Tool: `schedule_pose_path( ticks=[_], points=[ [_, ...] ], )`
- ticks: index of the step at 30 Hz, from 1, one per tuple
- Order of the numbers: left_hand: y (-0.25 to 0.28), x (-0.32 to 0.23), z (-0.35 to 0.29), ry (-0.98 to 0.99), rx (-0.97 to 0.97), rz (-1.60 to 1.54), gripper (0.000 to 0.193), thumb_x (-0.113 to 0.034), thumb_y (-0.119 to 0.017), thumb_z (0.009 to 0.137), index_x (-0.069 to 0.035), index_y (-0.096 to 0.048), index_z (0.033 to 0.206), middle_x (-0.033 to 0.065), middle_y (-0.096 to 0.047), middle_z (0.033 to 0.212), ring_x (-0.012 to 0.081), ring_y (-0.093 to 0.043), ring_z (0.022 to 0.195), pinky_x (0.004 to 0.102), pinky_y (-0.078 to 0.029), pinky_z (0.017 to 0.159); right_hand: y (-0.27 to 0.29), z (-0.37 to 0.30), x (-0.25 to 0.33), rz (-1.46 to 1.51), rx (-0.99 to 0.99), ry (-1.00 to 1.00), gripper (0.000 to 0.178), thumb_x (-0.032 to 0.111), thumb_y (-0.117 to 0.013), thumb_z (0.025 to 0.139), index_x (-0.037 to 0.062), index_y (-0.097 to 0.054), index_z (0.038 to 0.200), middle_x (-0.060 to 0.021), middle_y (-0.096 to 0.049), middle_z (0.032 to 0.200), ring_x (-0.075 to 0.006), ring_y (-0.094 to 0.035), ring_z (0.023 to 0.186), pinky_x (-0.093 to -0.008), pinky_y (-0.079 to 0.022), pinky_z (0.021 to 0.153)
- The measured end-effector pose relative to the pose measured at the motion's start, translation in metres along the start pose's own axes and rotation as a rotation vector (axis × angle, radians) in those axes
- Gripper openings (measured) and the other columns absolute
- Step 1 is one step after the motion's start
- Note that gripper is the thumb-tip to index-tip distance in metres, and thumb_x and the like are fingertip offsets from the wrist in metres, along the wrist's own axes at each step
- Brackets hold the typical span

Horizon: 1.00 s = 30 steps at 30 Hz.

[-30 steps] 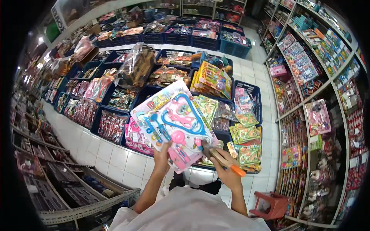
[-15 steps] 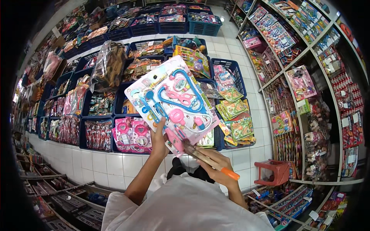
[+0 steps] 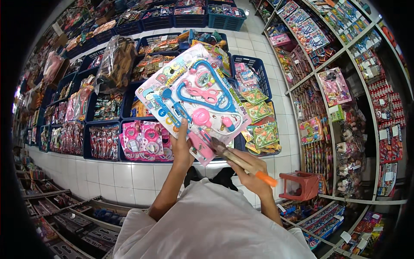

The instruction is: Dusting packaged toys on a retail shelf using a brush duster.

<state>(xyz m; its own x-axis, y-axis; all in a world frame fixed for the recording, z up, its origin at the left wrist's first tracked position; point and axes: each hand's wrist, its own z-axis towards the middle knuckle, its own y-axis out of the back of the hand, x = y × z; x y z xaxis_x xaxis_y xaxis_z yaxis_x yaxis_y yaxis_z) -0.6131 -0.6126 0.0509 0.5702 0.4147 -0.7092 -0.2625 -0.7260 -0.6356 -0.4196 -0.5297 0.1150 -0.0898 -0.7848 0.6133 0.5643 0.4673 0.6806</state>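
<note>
Front basket (image 3: 142,161): in this blue basket we see pink toy packs (image 3: 152,139), side by side.
Basket at its left (image 3: 86,144): it is filled with small red packs (image 3: 105,144).
Far right basket (image 3: 255,64): it contains pink and blue packs (image 3: 246,77).
Toy card (image 3: 161,73): we see it tilted above the baskets, between and ahead of our two hands.
Left hand (image 3: 182,149): its fingers grip the card's lower left edge, thumb on top; the others are partly hidden.
Right hand (image 3: 251,170): its fingers are closed around the brush (image 3: 241,162), whose bristles appear to touch the card's lower edge.
</note>
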Motion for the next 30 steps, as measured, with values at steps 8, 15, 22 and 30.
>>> schedule_pose_path(
  ticks=[8,15,22,30],
  points=[
    [0.006,0.0,-0.019,0.019,-0.038,0.092,0.043,-0.032,-0.063,0.092,-0.008,-0.046,0.124,0.0029,-0.055,0.108,0.0126,-0.059,0.091,0.031,-0.051,0.07,-0.001,-0.004,0.013,0.253,-0.385,-0.241,0.03,0.0,-0.071,0.082,-0.0038,-0.065,0.111,-0.0139,-0.07,0.106,-0.021,-0.069,0.092,-0.0309,-0.053,0.082],
    [0.04,-0.024,-0.019,-0.042,-0.179,0.04,0.037,-0.031,-0.06,0.095,-0.007,-0.049,0.121,0.0009,-0.056,0.103,0.008,-0.058,0.087,0.026,-0.051,0.065,-0.05,-0.023,0.0,0.398,-0.06,-0.441,0.026,0.002,-0.068,0.085,-0.0019,-0.067,0.111,-0.0143,-0.067,0.112,-0.0209,-0.063,0.101,-0.0326,-0.047,0.092],
    [0.091,-0.071,-0.019,-0.183,-0.261,0.012,0.044,-0.032,-0.058,0.096,-0.007,-0.044,0.129,0.0031,-0.054,0.113,0.0115,-0.058,0.097,0.0289,-0.052,0.074,-0.079,-0.015,0.005,0.409,-0.012,-0.473,0.028,0.004,-0.067,0.086,-0.0041,-0.066,0.113,-0.0131,-0.065,0.115,-0.0188,-0.06,0.106,-0.0304,-0.045,0.094],
    [0.105,-0.091,-0.039,-0.252,-0.343,0.038,0.046,-0.039,-0.058,0.095,-0.007,-0.046,0.126,0.0027,-0.055,0.107,0.01,-0.057,0.092,0.0284,-0.051,0.069,-0.091,0.033,0.042,0.637,-0.146,-0.216,0.035,0.002,-0.072,0.082,-0.0047,-0.061,0.114,-0.0161,-0.065,0.113,-0.0209,-0.064,0.099,-0.0323,-0.049,0.09]
  ],
)
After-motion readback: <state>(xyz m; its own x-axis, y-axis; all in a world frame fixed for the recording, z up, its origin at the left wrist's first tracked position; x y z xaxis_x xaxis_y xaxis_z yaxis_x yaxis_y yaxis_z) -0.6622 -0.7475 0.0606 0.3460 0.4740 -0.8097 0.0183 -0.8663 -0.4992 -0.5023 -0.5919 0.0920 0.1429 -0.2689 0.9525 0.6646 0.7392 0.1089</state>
